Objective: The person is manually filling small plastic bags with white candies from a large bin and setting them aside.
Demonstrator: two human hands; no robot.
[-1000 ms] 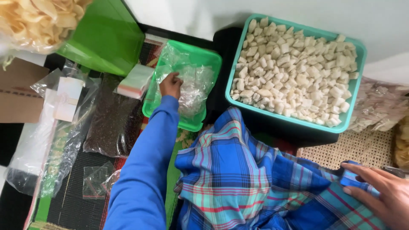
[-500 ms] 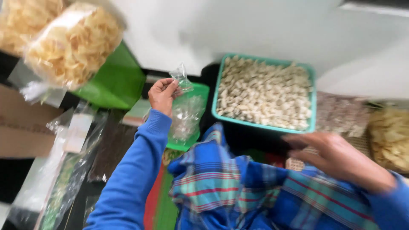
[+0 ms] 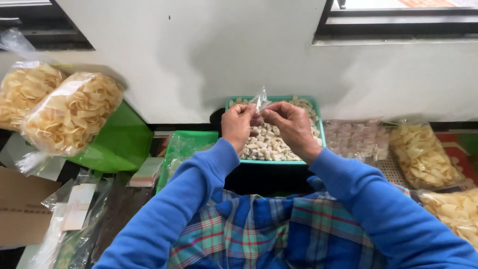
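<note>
Clear small bag [image 3: 261,98] pinched btwn both hands, left [image 3: 238,127] & right [image 3: 291,127]; contents unclear.

Left hand [image 3: 237,125]: no longer down in the green tray [image 3: 188,146]; now raised in front of the teal tray [image 3: 320,130] of white pieces.
Right hand [image 3: 291,125]: lifted off the plaid cloth [image 3: 259,231] and brought up beside the left.
Small clear bag [image 3: 260,100]: taken out of the green tray, now pinched between both hands.
</note>
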